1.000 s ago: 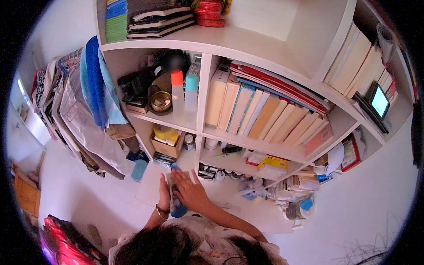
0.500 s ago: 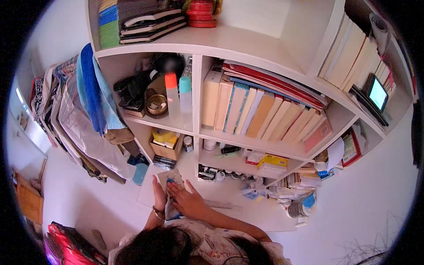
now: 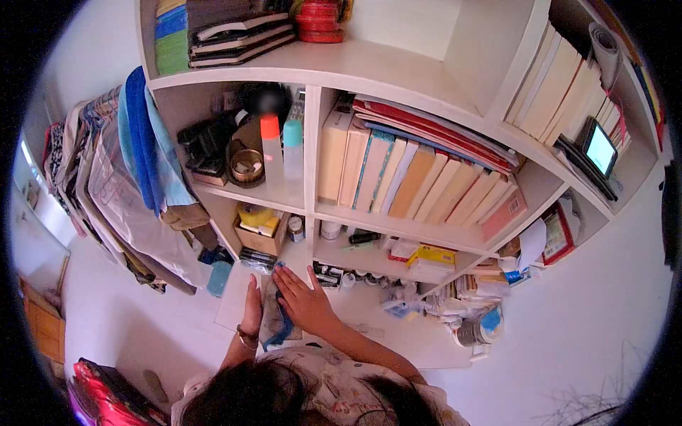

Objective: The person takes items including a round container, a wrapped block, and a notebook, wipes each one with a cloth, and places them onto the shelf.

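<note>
On the white desk in front of the shelves lies a grey-beige folded cloth (image 3: 273,318) with a blue patch along its right side. My right hand (image 3: 304,302) lies over the far right part of it, palm down, fingers stretched forward and the thumb apart. A little blue shows at its fingertips. My left hand (image 3: 252,307) stands on edge along the cloth's left side, fingers straight and pointing away from me. Whether its palm touches the cloth I cannot tell. A bracelet or watch (image 3: 247,337) is on the left wrist.
Just beyond my hands sit dark plastic-wrapped packs (image 3: 257,260) and a small cardboard box (image 3: 259,238). A ruler (image 3: 366,330) lies right of my arm. Shelves of books (image 3: 419,181) rise ahead; hanging clothes (image 3: 128,192) are at left. A metal mug (image 3: 472,332) stands right.
My right hand has slid forward over the cloth, uncovering more of its near part and the blue patch. My left hand stays beside it. The view has shifted slightly.
</note>
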`<state>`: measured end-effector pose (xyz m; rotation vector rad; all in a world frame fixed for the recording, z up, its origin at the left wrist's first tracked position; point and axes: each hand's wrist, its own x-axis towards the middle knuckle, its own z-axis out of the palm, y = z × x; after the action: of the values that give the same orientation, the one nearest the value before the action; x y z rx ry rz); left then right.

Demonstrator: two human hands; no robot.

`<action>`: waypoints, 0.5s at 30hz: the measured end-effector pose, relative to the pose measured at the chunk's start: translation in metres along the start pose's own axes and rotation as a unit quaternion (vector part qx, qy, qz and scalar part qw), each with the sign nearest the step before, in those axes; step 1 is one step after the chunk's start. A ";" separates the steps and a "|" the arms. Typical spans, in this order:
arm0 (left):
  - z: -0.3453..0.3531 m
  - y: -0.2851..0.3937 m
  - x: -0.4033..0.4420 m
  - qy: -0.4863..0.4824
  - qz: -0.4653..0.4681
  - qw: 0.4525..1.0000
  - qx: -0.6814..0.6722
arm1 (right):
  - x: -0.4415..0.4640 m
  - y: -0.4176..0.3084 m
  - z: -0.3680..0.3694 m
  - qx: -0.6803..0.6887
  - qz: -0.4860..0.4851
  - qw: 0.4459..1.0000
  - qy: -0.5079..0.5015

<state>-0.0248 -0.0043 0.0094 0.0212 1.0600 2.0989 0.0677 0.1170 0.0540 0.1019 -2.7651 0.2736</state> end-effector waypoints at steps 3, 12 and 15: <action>-0.010 0.003 0.004 -0.055 -0.002 0.997 -0.056 | -0.009 -0.014 0.021 0.055 -0.021 0.997 -0.056; 0.010 -0.005 -0.006 -0.046 -0.056 0.996 -0.045 | -0.005 0.012 0.007 -0.038 -0.012 0.998 -0.046; -0.004 -0.001 -0.005 -0.073 -0.059 0.995 -0.046 | -0.019 -0.016 0.002 0.051 -0.056 0.993 -0.087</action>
<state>-0.0221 -0.0105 0.0079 0.0656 0.8570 2.0046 0.0863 0.1018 0.0485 0.3192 -2.9047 0.3929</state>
